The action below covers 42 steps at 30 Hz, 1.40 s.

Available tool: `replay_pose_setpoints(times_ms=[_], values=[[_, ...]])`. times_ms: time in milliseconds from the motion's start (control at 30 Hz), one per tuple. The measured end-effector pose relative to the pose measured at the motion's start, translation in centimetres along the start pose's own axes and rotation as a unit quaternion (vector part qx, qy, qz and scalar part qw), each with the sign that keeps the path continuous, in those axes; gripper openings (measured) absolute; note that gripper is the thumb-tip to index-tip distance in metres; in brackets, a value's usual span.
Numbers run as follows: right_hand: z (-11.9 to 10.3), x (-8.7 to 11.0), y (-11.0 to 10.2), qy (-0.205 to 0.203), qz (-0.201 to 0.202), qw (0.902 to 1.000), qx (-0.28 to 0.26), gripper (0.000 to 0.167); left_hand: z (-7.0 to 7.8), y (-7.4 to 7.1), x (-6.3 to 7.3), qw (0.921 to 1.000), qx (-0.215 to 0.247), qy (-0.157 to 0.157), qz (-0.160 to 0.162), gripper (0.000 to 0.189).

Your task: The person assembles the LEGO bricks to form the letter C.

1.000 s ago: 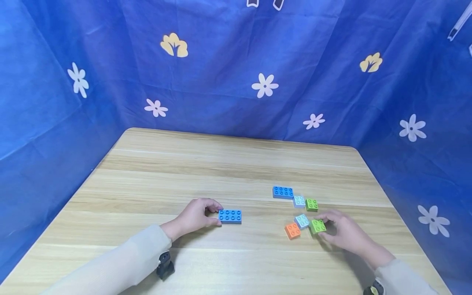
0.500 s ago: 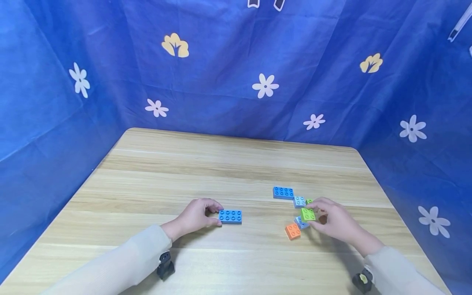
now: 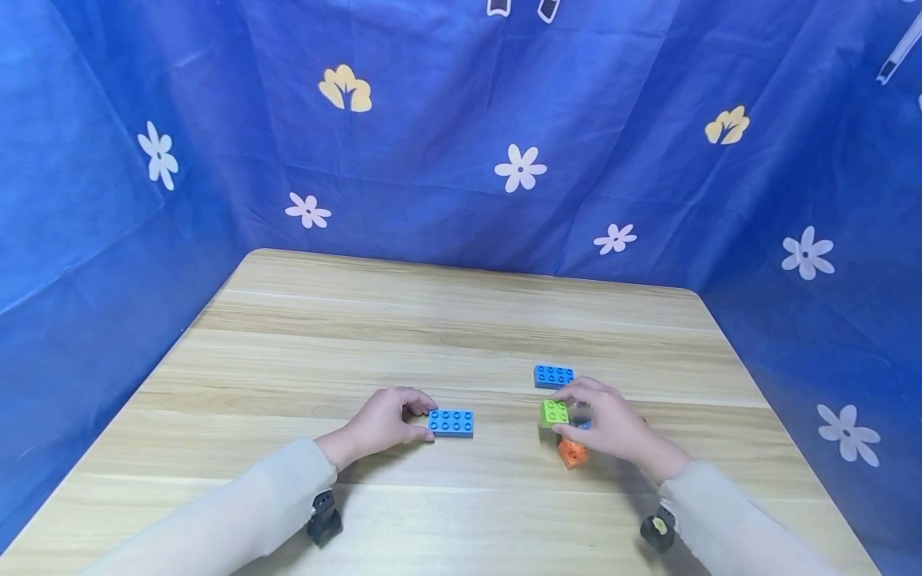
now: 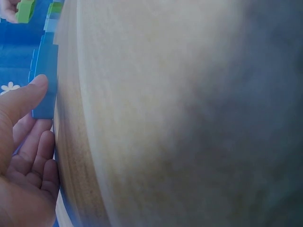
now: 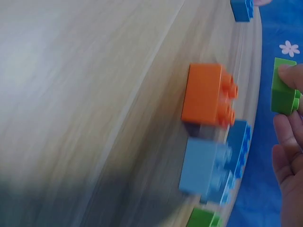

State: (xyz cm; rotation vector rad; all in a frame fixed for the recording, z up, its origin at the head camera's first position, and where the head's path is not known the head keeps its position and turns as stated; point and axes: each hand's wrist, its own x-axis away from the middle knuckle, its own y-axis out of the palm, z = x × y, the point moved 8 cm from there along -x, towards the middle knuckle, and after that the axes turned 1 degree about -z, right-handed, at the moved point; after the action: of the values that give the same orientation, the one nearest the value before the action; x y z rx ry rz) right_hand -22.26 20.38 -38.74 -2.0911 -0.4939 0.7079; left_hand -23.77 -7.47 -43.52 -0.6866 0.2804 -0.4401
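My left hand (image 3: 386, 420) pinches the left end of a blue eight-stud toy brick (image 3: 451, 423) lying on the table; the left wrist view shows the thumb along its side. Held between thumb and fingers of my right hand (image 3: 612, 420) is a lime green four-stud brick (image 3: 554, 412), raised above the table in the right wrist view. Beneath that hand sit an orange brick (image 3: 573, 454) and a light blue brick (image 5: 203, 165), the latter mostly hidden in the head view. A second green brick (image 5: 203, 217) shows at the right wrist view's lower edge.
Another blue eight-stud brick (image 3: 553, 377) lies behind the right hand. The wooden table (image 3: 346, 320) is bordered at the back and sides by a blue flower-printed curtain (image 3: 432, 144). Dark wrist cameras sit under both sleeves.
My right hand has lifted the green brick from beside the light blue one and carried it left, over the orange brick's far side. The left hand stays on its blue brick.
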Motion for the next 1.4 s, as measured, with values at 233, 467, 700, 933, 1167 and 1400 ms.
replay_pose_setpoints(times_ms=[233, 467, 700, 933, 1167, 1400], values=[[-0.8, -1.5, 1.9, 0.007, -0.01, 0.9999, 0.002, 0.038, 0.0, 0.0, 0.0, 1.0, -0.003, 0.0, -0.001, 0.034], [-1.5, -3.0, 3.7, 0.007, -0.017, 0.9998, -0.002, 0.04, 0.0, 0.1, -0.1, 1.0, -0.003, -0.004, -0.002, 0.034], [-2.5, -4.3, 5.1, 0.008, -0.021, 0.9996, -0.019, 0.041, 0.1, 0.0, -0.1, 1.0, -0.001, 0.0, 0.0, 0.035], [-4.3, -5.6, 6.0, -0.024, -0.013, 0.999, -0.036, 0.041, 0.2, 0.0, -0.1, 1.0, 0.0, 0.004, -0.001, 0.035], [-5.3, -6.8, 7.7, -0.021, -0.028, 0.9981, -0.051, 0.04, 0.2, -0.1, 0.0, 1.0, 0.001, 0.007, 0.001, 0.034], [-6.8, -7.9, 8.9, -0.038, -0.032, 0.997, -0.059, 0.041, 0.0, -0.1, -0.1, 0.9999, 0.009, 0.005, -0.002, 0.035]])
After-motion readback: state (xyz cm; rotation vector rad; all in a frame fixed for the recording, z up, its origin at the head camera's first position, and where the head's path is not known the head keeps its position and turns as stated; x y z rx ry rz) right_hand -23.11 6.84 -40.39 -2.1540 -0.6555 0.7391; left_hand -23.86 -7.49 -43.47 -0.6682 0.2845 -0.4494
